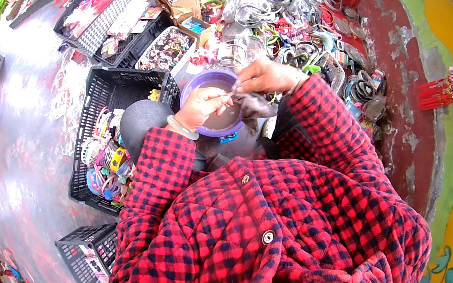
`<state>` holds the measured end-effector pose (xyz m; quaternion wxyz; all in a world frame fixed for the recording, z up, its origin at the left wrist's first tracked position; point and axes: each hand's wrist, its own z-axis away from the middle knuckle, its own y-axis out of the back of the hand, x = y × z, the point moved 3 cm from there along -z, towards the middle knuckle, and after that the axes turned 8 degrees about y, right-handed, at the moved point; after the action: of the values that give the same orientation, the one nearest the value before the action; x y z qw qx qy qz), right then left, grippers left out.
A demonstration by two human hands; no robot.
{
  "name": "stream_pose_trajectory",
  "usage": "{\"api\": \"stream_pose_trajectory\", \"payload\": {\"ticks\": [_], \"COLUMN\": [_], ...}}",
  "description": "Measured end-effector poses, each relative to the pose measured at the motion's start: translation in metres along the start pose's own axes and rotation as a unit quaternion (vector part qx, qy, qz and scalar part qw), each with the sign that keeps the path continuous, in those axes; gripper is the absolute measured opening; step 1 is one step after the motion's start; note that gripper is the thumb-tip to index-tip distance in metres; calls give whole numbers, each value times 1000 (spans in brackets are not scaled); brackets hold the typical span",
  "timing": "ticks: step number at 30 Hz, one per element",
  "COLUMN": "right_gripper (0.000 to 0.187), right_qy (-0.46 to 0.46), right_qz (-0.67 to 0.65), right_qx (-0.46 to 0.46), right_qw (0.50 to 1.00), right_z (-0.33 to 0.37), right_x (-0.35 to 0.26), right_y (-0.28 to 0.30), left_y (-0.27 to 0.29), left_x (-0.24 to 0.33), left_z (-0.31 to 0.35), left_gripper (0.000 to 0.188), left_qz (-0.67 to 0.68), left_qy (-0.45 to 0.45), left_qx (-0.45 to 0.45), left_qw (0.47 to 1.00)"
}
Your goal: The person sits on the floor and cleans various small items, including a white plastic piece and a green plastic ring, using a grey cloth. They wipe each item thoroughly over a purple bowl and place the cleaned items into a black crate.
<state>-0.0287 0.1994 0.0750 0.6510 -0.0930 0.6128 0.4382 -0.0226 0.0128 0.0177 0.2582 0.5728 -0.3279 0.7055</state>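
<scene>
A purple basin [210, 78] of murky, brownish water stands in front of me, between my knees. Over it my two hands almost meet. My left hand [202, 109] is closed in a pinch; whatever thin, small thing sits at its fingertips is too small to name. My right hand [265, 77] is closed too, fingertips close to the left ones, with a dark grey cloth [256, 106] hanging from it over the basin's right rim. The cloth looks blurred and crumpled. A small blue packet [228, 138] lies just below the near rim.
Left of my knee, a black crate [78, 166] holds colourful headbands; a smaller dark crate [99, 241] stands nearer. Beyond the basin are a white tray of hair accessories [168, 49], a cardboard box [180, 5] and a large heap of bagged bands [269, 5] reaching round to the right.
</scene>
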Motion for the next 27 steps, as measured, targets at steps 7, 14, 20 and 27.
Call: {"api": "stream_pose_trajectory", "payload": {"ticks": [7, 14, 20, 27], "right_gripper": [18, 24, 36, 36], "right_qy": [155, 202, 204, 205], "right_qz": [161, -276, -464, -269], "right_qx": [223, 432, 417, 330], "right_qw": [949, 835, 754, 881], "right_z": [-18, 2, 11, -10], "right_x": [4, -7, -5, -69], "right_y": [-14, 9, 27, 0], "left_y": [4, 18, 17, 9], "left_x": [-5, -21, -26, -26], "left_z": [-7, -10, -15, -18], "left_gripper": [19, 19, 18, 18], "left_qz": [12, 208, 183, 117], "left_qy": [4, -3, 22, 7], "left_qx": [86, 160, 195, 176], "left_qw": [996, 965, 963, 977]}}
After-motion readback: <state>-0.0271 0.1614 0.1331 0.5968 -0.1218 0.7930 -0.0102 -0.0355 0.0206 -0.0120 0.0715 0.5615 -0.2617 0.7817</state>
